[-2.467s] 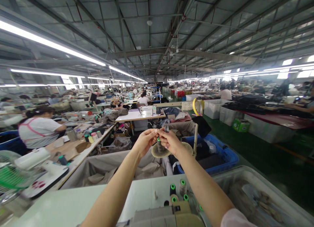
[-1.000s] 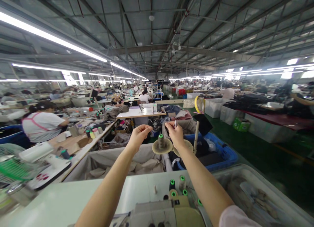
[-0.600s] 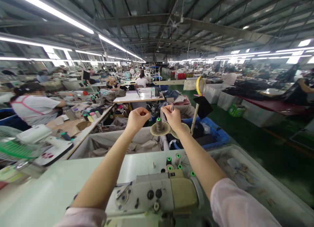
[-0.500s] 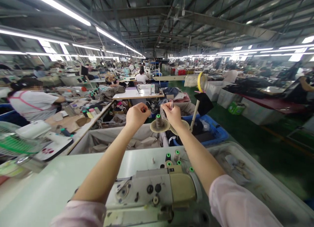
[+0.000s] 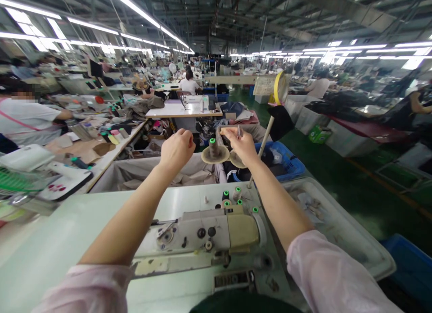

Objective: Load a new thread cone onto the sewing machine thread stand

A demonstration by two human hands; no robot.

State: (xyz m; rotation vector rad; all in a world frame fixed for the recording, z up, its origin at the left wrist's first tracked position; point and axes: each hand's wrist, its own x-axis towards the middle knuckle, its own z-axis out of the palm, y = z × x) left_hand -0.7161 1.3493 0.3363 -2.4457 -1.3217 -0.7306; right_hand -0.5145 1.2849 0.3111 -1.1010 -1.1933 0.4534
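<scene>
Both my arms reach forward over a sewing machine (image 5: 205,234) on a pale green table. My left hand (image 5: 178,147) is closed, left of a dark thread cone (image 5: 213,148) on a round holder; whatever its fingers hold is hidden. On the cone's other side, my right hand (image 5: 240,144) has its thumb and fingers bent round a small slim metallic tool (image 5: 240,131). Any thread between the hands is too fine to make out. Several small spools with green tops stand behind the machine head.
A pale plastic bin (image 5: 351,232) lies along the table's right side. Beyond the table are a blue basket (image 5: 292,169) and a cloth-lined bin (image 5: 118,171). A pole (image 5: 266,139) rises by my right forearm. A person in white sits at left.
The view has tilted down and shifted, showing more of the machine. My hands have moved further apart, and the fingers of my right hand have stretched out more.
</scene>
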